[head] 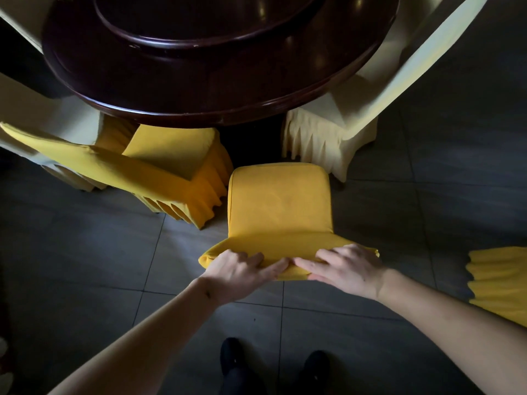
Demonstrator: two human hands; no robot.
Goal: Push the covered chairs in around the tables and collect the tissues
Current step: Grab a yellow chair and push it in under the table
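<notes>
Round table (199,89) fills the upper centre of the frame, raised turntable (205,21) on top of it, toward the upper edge. Centre chair (281,206) sits just below the table edge, seat not under it. Left hand (239,273) and right hand (346,269) lie side by side on top of its backrest, lower centre, fingertips nearly meeting. Second chair (171,161) just left of it, angled, seat partly under the table. Third chair (336,132) upper right, seat front under the table. Fourth chair (502,283) cut off at the right edge, well apart from the table. Shoes (273,363) at bottom centre on the tiled floor (85,252).
</notes>
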